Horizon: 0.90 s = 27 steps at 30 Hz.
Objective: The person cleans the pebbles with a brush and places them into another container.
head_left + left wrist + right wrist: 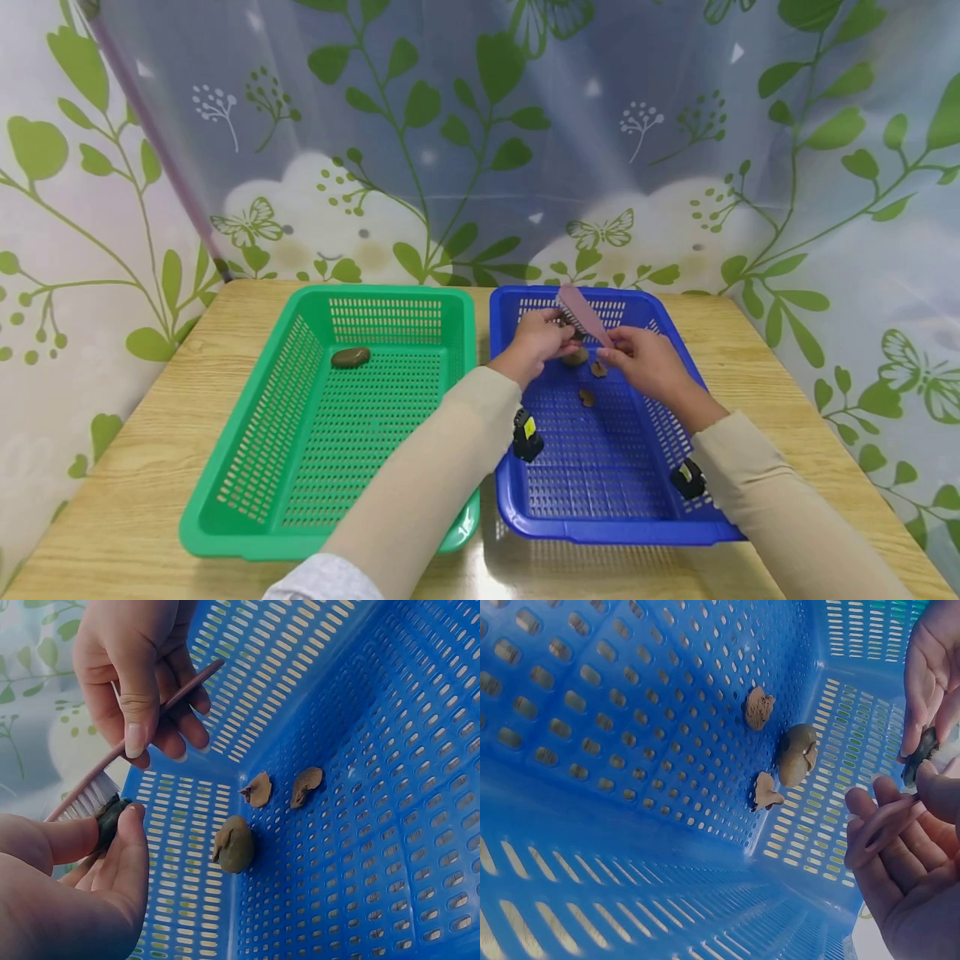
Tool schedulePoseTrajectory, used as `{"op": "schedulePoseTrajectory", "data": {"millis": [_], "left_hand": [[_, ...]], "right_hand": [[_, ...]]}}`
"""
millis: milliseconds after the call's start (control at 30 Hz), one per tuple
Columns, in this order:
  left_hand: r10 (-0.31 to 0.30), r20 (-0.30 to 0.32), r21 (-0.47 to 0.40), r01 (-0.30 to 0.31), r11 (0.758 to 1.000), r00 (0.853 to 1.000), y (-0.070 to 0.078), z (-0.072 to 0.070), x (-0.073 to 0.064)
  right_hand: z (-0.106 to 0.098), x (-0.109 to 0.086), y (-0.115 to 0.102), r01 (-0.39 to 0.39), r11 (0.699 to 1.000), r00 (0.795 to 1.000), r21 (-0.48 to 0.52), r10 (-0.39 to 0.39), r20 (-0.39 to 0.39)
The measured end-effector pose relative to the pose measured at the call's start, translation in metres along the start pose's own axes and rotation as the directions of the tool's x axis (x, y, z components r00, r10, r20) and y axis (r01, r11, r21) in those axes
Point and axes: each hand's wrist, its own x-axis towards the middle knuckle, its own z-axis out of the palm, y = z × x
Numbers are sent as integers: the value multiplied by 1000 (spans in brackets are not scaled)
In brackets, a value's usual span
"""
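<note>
Over the far end of the blue basket [615, 532], my left hand [538, 340] pinches a small dark stone [109, 823] between thumb and fingers. A pink brush [585, 317] with white bristles is gripped by its handle in my right hand [651, 360]. Its bristles meet the stone's upper side in the left wrist view. Below the hands, a rounded olive-brown stone [238, 849] with a brown flake against it lies in the basket. Two brown, dry-looking pieces [260, 790] of irregular shape lie close by.
To the left stands a green basket [322, 546] with one smooth brown stone [351, 358] near its far left side. Both baskets sit side by side on a wooden table [150, 433]. A patterned curtain [465, 150] hangs behind the table.
</note>
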Motion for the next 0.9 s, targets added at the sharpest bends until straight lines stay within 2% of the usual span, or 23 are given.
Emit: {"op": "schedulePoseTrajectory", "data": {"millis": [300,567,733,900], "left_hand": [[46,-38,-11,-46,999,998,0,1,0],[66,-60,-8,-66,998,996,1,1,-1],[62,-51,11,-62,998,997,1,0,-1],[55,-52,3,-55,998,997,1,1,-2]], "right_hand": [[-3,-1,0,-46,999,999,9,46,-5],[-7,-1,-2,-132,991,991,-30,131,-38],[-7,-1,-2,-130,991,989,-20,128,-74],[-6,-1,-2,-104,994,992,32,106,-68]]}}
